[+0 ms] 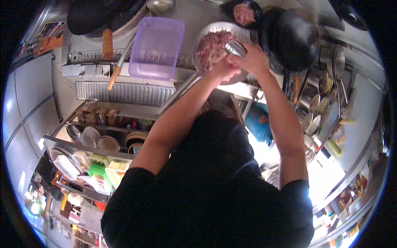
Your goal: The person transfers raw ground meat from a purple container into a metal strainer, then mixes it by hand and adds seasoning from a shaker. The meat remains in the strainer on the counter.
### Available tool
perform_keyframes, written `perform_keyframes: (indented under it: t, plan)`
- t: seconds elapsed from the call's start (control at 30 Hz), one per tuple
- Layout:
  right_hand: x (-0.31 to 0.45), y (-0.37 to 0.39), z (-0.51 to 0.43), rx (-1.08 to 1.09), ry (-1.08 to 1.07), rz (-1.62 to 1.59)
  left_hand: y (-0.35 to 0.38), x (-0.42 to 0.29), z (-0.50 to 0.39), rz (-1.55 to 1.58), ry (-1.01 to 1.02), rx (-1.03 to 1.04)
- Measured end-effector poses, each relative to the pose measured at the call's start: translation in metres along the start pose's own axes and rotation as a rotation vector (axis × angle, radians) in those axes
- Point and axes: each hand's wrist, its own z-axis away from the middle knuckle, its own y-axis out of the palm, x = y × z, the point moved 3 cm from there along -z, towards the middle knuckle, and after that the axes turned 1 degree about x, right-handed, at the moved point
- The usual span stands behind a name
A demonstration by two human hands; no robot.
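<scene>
A round metal bowl [198,34] holds pinkish-red raw meat pieces [214,46]. My right hand [254,60] is closed around a small shiny metal shaker or canister [235,49], tilted over the bowl's right part. Close below it, my left hand [225,69] is over the bowl's near edge, its fingers partly curled beside the right hand. Whether the left fingers hold anything cannot be made out. Left of the bowl stands a translucent purple plastic tub [156,48] with a few pale bits inside. Beyond the bowl, a small dark bowl [256,12] contains more pink meat [244,14].
Dark woks [294,40] stand right of the bowl, and another wok [93,15] lies at upper left. A wooden-handled tool [114,77] rests beside the tub. Stacked metal pots [310,99] stand at right. Shelves at lower left hold plates [90,136] and food containers [99,176].
</scene>
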Motion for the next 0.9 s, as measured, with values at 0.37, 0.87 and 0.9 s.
perform_keyframes:
  t: [0.37,0.87,0.9]
  plan:
    - [-0.040,0.001,0.012,-0.081,0.046,-0.163,0.022,0.009,-0.015,-0.120,0.084,0.014]
    - [-0.045,0.007,0.049,0.061,0.012,-0.208,0.040,0.027,0.017,-0.200,-0.166,0.119]
    - [-0.044,0.006,0.052,0.010,0.057,-0.234,0.039,0.028,0.019,-0.284,-0.139,0.110]
